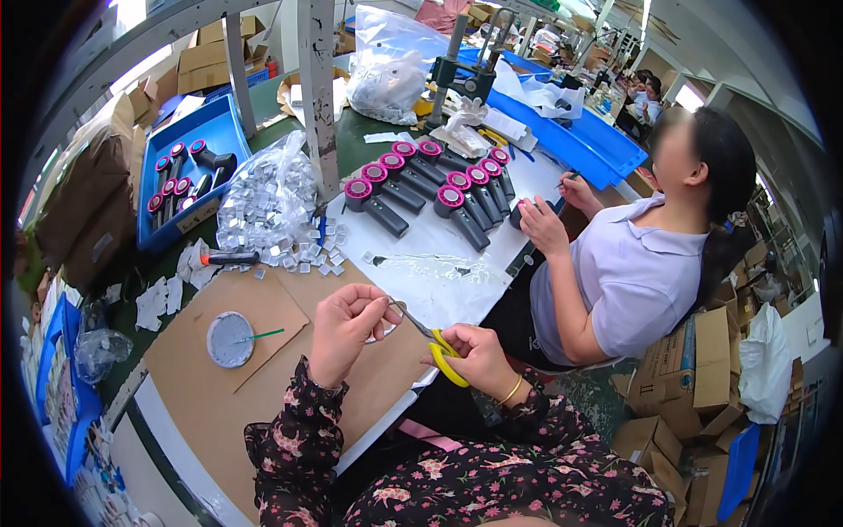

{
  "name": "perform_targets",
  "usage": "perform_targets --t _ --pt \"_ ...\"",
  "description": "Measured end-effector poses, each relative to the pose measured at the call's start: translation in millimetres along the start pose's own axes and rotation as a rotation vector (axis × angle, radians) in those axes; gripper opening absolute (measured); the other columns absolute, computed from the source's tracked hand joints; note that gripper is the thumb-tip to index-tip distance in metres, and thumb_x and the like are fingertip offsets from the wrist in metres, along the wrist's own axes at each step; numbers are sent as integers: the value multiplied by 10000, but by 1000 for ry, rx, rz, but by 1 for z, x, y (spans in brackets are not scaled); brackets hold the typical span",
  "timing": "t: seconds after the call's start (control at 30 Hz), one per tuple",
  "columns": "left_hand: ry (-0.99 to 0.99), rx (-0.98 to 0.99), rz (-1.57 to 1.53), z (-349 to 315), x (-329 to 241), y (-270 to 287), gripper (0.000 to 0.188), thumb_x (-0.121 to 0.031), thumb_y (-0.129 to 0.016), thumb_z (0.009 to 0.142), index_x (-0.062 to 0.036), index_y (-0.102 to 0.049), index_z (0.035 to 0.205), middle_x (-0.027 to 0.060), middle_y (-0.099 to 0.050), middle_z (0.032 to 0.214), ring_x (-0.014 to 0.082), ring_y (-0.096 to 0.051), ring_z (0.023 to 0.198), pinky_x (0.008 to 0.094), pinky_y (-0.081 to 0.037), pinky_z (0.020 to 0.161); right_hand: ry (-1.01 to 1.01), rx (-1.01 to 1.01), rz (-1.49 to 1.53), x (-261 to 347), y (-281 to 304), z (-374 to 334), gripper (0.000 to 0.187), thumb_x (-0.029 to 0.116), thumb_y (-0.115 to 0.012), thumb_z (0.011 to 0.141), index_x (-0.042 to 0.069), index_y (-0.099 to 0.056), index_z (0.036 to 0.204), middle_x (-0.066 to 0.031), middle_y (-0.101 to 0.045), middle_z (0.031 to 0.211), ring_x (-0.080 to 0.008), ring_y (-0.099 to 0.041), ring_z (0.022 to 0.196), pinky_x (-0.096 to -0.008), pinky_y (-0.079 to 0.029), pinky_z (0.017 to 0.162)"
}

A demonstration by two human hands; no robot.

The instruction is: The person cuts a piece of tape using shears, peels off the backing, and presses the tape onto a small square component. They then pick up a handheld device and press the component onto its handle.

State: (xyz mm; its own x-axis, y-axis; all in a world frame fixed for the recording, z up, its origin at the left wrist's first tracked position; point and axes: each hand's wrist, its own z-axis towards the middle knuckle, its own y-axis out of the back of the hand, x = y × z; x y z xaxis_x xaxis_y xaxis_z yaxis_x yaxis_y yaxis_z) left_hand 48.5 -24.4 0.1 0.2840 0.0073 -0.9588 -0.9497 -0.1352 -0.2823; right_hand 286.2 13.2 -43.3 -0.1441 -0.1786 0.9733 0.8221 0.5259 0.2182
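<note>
My right hand [479, 356] grips a pair of scissors [449, 360] by its yellow handles. The metal blades point up and left towards my left hand [351, 329]. There the fingers are closed in a pinch beside the scissor tips; whatever small thing they hold is too small to make out. Both hands are raised over a brown cardboard sheet [351, 413] on the bench. Left of them, a round dish of greyish paste [230, 344] has a thin green stick [266, 334] lying across its edge.
Dark hair-dryer-shaped devices [384, 213] with pink round ends lie in rows ahead. A clear bag of small squares [272, 198], a dark-handled screwdriver [233, 258] and a blue tray [189, 220] are to the left. A co-worker [615, 255] sits on the right.
</note>
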Motion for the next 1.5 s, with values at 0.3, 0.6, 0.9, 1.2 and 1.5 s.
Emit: perform_targets --t 0.3,0.6,0.9,1.2,1.5 --pt "-66 -24 57 7 0 3 139 -87 -625 983 48 -630 1017 106 -737 848 64 -602 627 193 -464 555 190 -136 -428 -6 9 8 201 35 -777 804 -24 -660 956 1 -634 787 -46 -566 682 -244 -480 615" --pt "-160 -121 41 13 9 14 164 -62 -639 961 42 -601 1081 104 -732 930 72 -641 734 191 -488 615 426 -219 -771 16 4 19 337 142 -865 713 6 -647 931 -110 -654 850 -267 -643 718 -334 -508 658" --pt "-281 -127 259 15 18 19 276 -22 -705 893 43 -579 1130 83 -699 998 100 -679 883 219 -536 757 497 -220 -881 15 6 18 393 194 -872 701 17 -629 955 -101 -672 911 -296 -652 820 -382 -507 725" --pt "-247 -59 329 16 17 18 274 -12 -703 882 44 -585 1123 69 -681 980 101 -674 890 229 -534 772 517 -197 -945 15 10 17 407 231 -875 703 22 -639 961 -104 -669 918 -300 -652 821 -386 -506 721" --pt "-271 -192 279 19 20 19 299 -8 -714 885 50 -585 1148 91 -700 1025 102 -678 906 223 -539 799 397 -91 -925 5 3 20 393 237 -857 720 23 -656 981 -112 -674 930 -308 -654 873 -390 -514 759"
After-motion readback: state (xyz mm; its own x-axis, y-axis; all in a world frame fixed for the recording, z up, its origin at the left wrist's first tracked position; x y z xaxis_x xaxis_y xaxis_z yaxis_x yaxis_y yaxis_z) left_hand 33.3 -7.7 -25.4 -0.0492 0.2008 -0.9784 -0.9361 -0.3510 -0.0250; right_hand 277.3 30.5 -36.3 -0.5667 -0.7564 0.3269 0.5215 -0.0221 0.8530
